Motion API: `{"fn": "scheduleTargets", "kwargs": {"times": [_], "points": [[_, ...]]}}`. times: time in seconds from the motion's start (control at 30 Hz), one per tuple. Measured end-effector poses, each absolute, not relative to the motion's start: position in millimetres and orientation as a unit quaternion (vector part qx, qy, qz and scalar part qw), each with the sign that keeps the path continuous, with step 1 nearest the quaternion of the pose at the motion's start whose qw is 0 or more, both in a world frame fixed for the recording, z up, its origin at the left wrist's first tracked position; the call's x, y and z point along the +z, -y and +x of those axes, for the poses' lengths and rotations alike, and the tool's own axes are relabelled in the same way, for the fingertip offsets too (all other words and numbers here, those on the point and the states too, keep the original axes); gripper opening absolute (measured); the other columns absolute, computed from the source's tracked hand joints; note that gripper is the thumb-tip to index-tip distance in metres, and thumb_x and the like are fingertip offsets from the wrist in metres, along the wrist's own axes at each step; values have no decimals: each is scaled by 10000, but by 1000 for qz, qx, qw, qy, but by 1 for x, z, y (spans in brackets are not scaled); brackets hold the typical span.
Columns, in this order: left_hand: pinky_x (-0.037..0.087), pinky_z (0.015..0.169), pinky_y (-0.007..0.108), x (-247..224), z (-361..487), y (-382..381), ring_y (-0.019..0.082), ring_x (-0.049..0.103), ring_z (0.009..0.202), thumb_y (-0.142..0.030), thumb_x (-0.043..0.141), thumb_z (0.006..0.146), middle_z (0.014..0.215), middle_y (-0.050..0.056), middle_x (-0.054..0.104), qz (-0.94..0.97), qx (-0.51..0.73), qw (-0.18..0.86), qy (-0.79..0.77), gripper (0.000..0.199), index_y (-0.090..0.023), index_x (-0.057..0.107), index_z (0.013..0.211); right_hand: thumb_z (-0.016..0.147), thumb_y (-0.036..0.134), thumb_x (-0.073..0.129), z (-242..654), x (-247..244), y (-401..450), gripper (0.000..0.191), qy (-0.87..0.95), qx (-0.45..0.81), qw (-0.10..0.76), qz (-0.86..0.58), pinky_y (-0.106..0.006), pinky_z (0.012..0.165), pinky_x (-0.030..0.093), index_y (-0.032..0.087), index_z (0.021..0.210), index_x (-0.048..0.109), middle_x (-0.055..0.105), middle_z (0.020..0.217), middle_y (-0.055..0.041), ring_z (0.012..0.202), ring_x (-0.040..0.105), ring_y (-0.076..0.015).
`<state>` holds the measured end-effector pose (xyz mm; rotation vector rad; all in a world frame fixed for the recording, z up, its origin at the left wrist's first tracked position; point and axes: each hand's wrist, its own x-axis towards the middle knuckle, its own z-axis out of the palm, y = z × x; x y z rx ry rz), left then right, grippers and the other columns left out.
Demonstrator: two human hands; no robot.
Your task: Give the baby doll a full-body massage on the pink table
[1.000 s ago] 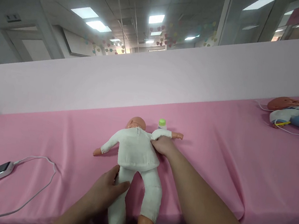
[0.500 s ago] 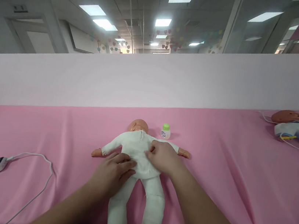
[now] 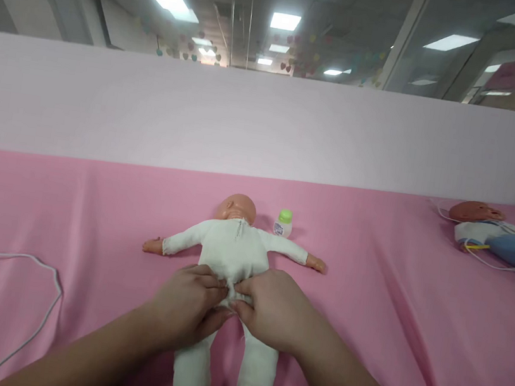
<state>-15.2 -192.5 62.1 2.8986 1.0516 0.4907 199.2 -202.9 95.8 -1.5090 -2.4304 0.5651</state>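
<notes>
A baby doll [image 3: 236,247] with a white cloth body lies on its back, arms spread, its head at the far side. Both of my hands are at its lower belly, thumbs and fingers closed on the white cloth. My left hand [image 3: 189,301] pinches it from the left and my right hand [image 3: 273,307] from the right. Between my fingertips the cloth is bunched into a small fold. The crotch is partly hidden behind my thumbs. A small clear bottle with a green cap [image 3: 284,223] stands beside the doll's head, touched by neither hand.
The pink cloth [image 3: 356,309] covers the table, with creases at right. A white cable [image 3: 52,292] curves across the left side. At far right lies another doll [image 3: 479,214] in blue and white, with thin tubing. A low white wall [image 3: 267,124] runs behind, with glass above.
My right hand has moved from the doll's chest side down to the lower belly, close to my left hand. The cloth is now gathered between them. The view has levelled and shifted.
</notes>
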Motion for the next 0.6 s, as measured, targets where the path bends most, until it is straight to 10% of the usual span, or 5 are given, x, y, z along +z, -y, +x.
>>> {"fn": "scheduleTargets", "kwargs": {"times": [0.2, 0.43, 0.6], "points": [[561, 912, 450, 64, -22, 188, 283, 727, 969, -349, 610, 967, 927, 58, 795, 916, 167, 55, -360, 205, -243, 781, 931, 945, 231, 558, 201, 92, 193, 320, 833, 198, 147, -496, -325, 567, 272, 218, 637, 645, 594, 590, -3, 577, 501, -158], [481, 1149, 514, 47, -33, 178, 331, 544, 1428, -431, 578, 1011, 1448, 125, 665, 897, 224, 12, -382, 488, -179, 639, 1424, 971, 196, 515, 202, 91, 185, 253, 816, 201, 224, -494, -310, 690, 394, 239, 915, 758, 744, 861, -26, 800, 641, -205], [484, 1121, 512, 51, -29, 176, 336, 605, 1357, -455, 535, 1032, 1345, 114, 730, 903, 173, 68, -387, 427, -186, 707, 1315, 944, 163, 519, 198, 86, 186, 284, 826, 224, 183, -484, -296, 581, 313, 209, 698, 653, 676, 692, 7, 638, 566, -151]]}}
